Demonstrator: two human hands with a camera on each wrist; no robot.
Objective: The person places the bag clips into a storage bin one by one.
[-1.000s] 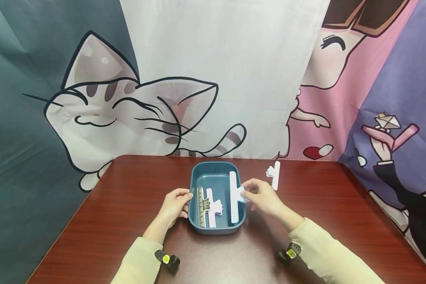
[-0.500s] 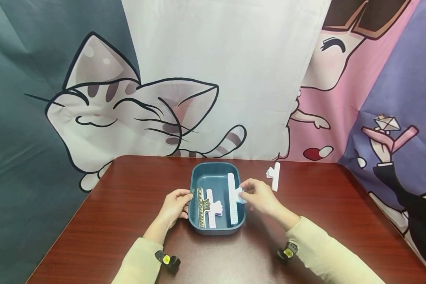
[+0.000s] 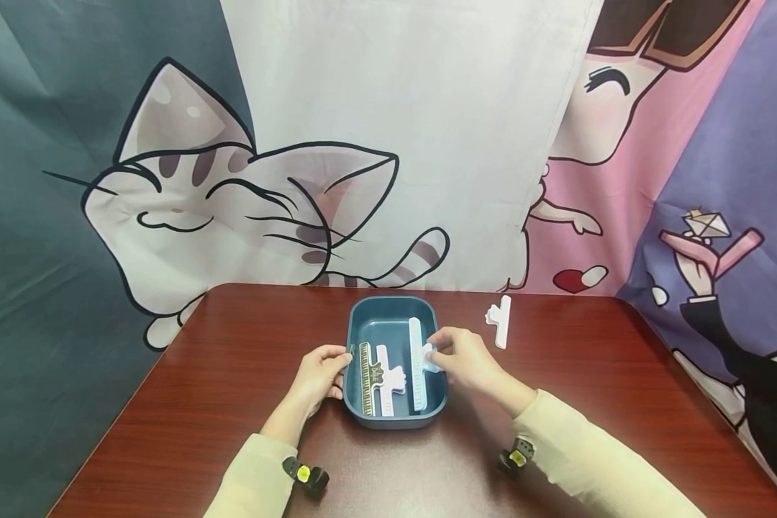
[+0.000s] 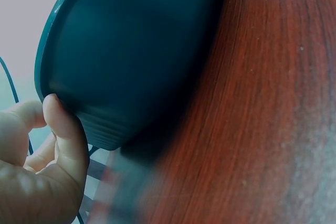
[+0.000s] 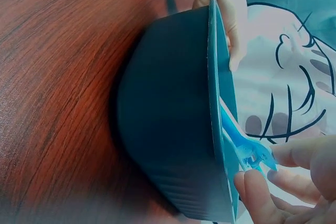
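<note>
- Head view: table [image 3: 233, 403] carrying tub [image 3: 388, 308] near the middle, a little toward the far edge; tub's long side running from far edge to near edge.
- Left hand [image 3: 320, 374] curled round tub's left rim, thumb over the lip, fingers against the outer wall; seen from the left wrist as a thumb [image 4: 65, 129] pressed to the ribbed wall of tub [image 4: 131, 51].
- Right hand [image 3: 462, 357] pinching the handle of clip [image 3: 417, 363] between thumb and fingertips, over tub's right half, just inside the right rim; from the right wrist, fingertips [image 5: 257, 192] closed on the bluish handle of clip [image 5: 247, 150] at the rim of tub [image 5: 173, 119].
- Clip's long bar lying along tub's long side, one end toward the far wall, the other toward the near wall; handle sticking out to the right, toward the right rim. Cannot tell whether the bar touches the floor yet.
- Likely best done so: keep the bar parallel to the two clips [image 3: 380, 378] already lying along the left half, lower flat into the free strip beside them, hold tub steady, loosen the pinch only once the bar rests.
- Spare clip [image 3: 500, 321] on the table, right of tub, toward the far edge, well apart from both hands.
</note>
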